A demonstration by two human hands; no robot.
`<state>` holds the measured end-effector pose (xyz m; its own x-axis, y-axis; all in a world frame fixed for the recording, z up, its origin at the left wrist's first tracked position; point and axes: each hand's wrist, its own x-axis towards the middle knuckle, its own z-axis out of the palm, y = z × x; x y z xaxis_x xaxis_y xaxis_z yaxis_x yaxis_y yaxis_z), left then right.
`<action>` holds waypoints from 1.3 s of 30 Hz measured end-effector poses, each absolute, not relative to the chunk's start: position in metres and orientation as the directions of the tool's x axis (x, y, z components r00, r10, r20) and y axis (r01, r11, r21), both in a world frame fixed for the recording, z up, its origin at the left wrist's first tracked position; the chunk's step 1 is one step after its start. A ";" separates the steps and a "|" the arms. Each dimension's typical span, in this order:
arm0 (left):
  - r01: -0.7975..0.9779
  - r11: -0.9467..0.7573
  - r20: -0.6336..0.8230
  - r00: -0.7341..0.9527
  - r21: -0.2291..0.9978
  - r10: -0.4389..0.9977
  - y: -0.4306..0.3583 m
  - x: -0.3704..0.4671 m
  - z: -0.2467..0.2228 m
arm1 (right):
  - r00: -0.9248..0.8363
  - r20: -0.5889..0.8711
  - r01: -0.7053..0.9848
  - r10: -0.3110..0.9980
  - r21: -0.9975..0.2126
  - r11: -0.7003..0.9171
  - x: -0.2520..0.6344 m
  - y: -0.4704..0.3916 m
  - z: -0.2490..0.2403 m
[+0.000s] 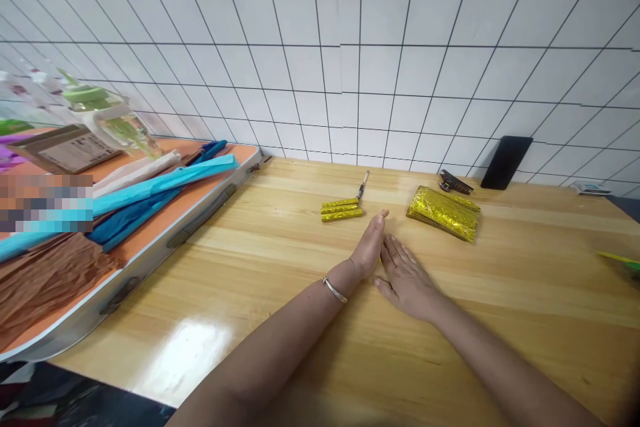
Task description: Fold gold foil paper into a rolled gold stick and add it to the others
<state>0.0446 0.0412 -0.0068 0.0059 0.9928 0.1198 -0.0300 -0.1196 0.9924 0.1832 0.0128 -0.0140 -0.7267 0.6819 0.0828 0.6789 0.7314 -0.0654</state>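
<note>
In the head view my left hand [371,243] stands on its edge on the wooden table, fingers stretched forward, a bracelet [335,290] on the wrist. Right beside it, my right hand [407,279] lies palm down with its fingers out straight, their tips close to the left palm. A tiny bit of gold shows between the hands; most of whatever it belongs to is hidden. Just beyond my left hand are several narrow folded gold foil strips [342,210] in a small row, with a pen [363,185] behind them. A stack of shiny gold foil sheets [444,213] lies farther right.
A black clip [455,181] lies behind the foil stack, and a black phone [507,162] leans against the tiled wall. On the left, an orange-topped board [235,172] with a raised rim carries coloured paper rolls, a cardboard box [70,147] and a green-lidded bottle [107,113].
</note>
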 end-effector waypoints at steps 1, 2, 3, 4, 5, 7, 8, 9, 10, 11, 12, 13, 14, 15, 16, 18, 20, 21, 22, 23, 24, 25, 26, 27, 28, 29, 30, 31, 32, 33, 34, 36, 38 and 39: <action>0.014 -0.135 0.134 0.030 0.991 0.990 0.041 0.042 -0.005 | -0.727 0.082 0.679 0.682 -0.066 0.732 0.183 0.013 -0.014; 0.052 -0.149 0.146 0.059 0.987 0.987 0.041 0.040 -0.004 | -0.726 0.082 0.679 0.682 -0.068 0.731 0.183 0.013 -0.014; 0.089 -0.164 0.156 0.095 0.982 0.983 0.041 0.038 -0.002 | -0.725 0.083 0.680 0.684 -0.072 0.729 0.184 0.013 -0.013; 0.122 -0.176 0.159 0.136 0.977 0.978 0.040 0.036 -0.001 | -0.722 0.083 0.683 0.687 -0.076 0.727 0.184 0.012 -0.013; 0.155 -0.190 0.162 0.179 0.970 0.970 0.040 0.035 0.000 | -0.719 0.081 0.685 0.690 -0.082 0.724 0.184 0.012 -0.013; 0.226 -0.229 0.167 0.261 0.947 0.951 0.039 0.033 0.000 | -0.716 0.072 0.688 0.694 -0.094 0.719 0.185 0.012 -0.012; 0.268 -0.257 0.173 0.299 0.928 0.938 0.038 0.033 -0.001 | -0.719 0.065 0.686 0.692 -0.101 0.721 0.185 0.012 -0.011; 0.311 -0.290 0.181 0.335 0.905 0.925 0.037 0.033 -0.002 | -0.724 0.059 0.680 0.687 -0.107 0.726 0.185 0.012 -0.009; 0.348 -0.323 0.188 0.370 0.880 0.910 0.037 0.032 -0.003 | -0.733 0.057 0.670 0.678 -0.112 0.734 0.185 0.012 -0.008; 0.373 -0.352 0.194 0.400 0.858 0.896 0.036 0.032 -0.004 | -0.741 0.062 0.660 0.669 -0.115 0.742 0.184 0.011 -0.007; 0.396 -0.382 0.200 0.429 0.835 0.881 0.035 0.031 -0.005 | -0.747 0.071 0.652 0.661 -0.116 0.749 0.184 0.011 -0.005; 0.425 -0.419 0.208 0.458 0.802 0.864 0.033 0.030 -0.006 | -0.748 0.083 0.649 0.658 -0.116 0.752 0.183 0.011 -0.004; 0.464 -0.460 0.217 0.486 0.757 0.847 0.032 0.029 -0.007 | -0.746 0.095 0.650 0.659 -0.114 0.752 0.183 0.011 -0.004; 0.509 -0.504 0.225 0.512 0.698 0.829 0.031 0.028 -0.008 | -0.741 0.103 0.654 0.663 -0.111 0.748 0.183 0.011 -0.004; 0.556 -0.545 0.230 0.537 0.627 0.812 0.030 0.027 -0.009 | -0.734 0.109 0.662 0.670 -0.107 0.742 0.182 0.011 -0.005; 0.628 -0.606 0.235 0.575 0.489 0.784 0.027 0.026 -0.011 | -0.723 0.115 0.674 0.681 -0.098 0.732 0.182 0.011 -0.009; 0.661 -0.630 0.239 0.589 0.408 0.772 0.024 0.024 -0.012 | -0.720 0.119 0.679 0.684 -0.084 0.730 0.183 0.010 -0.013; 0.674 -0.635 0.242 0.591 0.377 0.770 0.023 0.023 -0.012 | -0.721 0.119 0.679 0.683 -0.077 0.730 0.183 0.010 -0.014; 0.687 -0.636 0.245 0.589 0.351 0.770 0.021 0.021 -0.013 | -0.722 0.117 0.679 0.682 -0.069 0.731 0.183 0.010 -0.015; 0.700 -0.634 0.245 0.585 0.329 0.773 0.018 0.020 -0.013 | -0.723 0.110 0.680 0.682 -0.062 0.731 0.184 0.010 -0.016; 0.715 -0.627 0.245 0.578 0.309 0.779 0.016 0.018 -0.014 | -0.721 0.101 0.684 0.686 -0.056 0.727 0.184 0.010 -0.016; 0.728 -0.621 0.240 0.573 0.290 0.784 0.013 0.015 -0.014 | -0.717 0.089 0.690 0.692 -0.051 0.722 0.184 0.011 -0.015; 0.742 -0.613 0.235 0.566 0.271 0.790 0.011 0.013 -0.014 | -0.712 0.077 0.696 0.698 -0.047 0.716 0.185 0.011 -0.015; 0.753 -0.608 0.229 0.564 0.253 0.794 0.008 0.010 -0.014 | -0.709 0.067 0.700 0.702 -0.044 0.712 0.185 0.011 -0.014; 0.760 -0.606 0.222 0.565 0.236 0.795 0.005 0.007 -0.013 | -0.710 0.060 0.700 0.701 -0.041 0.713 0.185 0.011 -0.014; 0.766 -0.603 0.217 0.564 0.221 0.797 0.002 0.004 -0.012 | -0.712 0.056 0.699 0.700 -0.040 0.714 0.186 0.012 -0.014; 0.769 -0.605 0.208 0.569 0.207 0.795 -0.002 0.000 -0.012 | -0.714 0.053 0.697 0.698 -0.040 0.716 0.186 0.012 -0.014; 0.772 -0.604 0.195 0.573 0.196 0.796 -0.006 -0.003 -0.011 | -0.713 0.052 0.698 0.699 -0.042 0.715 0.186 0.012 -0.014; 0.775 -0.603 0.183 0.576 0.187 0.797 -0.010 -0.006 -0.010 | -0.710 0.052 0.701 0.702 -0.045 0.712 0.185 0.013 -0.015; 0.784 -0.594 0.177 0.569 0.179 0.803 -0.014 -0.010 -0.009 | -0.707 0.051 0.704 0.705 -0.048 0.709 0.185 0.013 -0.015; 0.787 -0.592 0.161 0.571 0.171 0.805 -0.018 -0.012 -0.009 | -0.704 0.052 0.707 0.709 -0.051 0.705 0.185 0.013 -0.015; 0.800 -0.579 0.141 0.562 0.160 0.815 -0.024 -0.016 -0.009 | -0.702 0.053 0.708 0.710 -0.054 0.704 0.184 0.013 -0.015; 0.813 -0.561 0.127 0.547 0.158 0.828 -0.027 -0.018 -0.009 | -0.705 0.051 0.706 0.708 -0.056 0.706 0.184 0.013 -0.014; 0.819 -0.551 0.122 0.538 0.159 0.834 -0.027 -0.018 -0.009 | -0.707 0.049 0.703 0.706 -0.057 0.709 0.184 0.013 -0.014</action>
<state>-0.0184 -0.0270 -0.0090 0.5378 0.8342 0.1221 0.8191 -0.5513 0.1585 0.1842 0.0134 -0.0140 -0.7068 0.7057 0.0491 0.7034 0.7085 -0.0566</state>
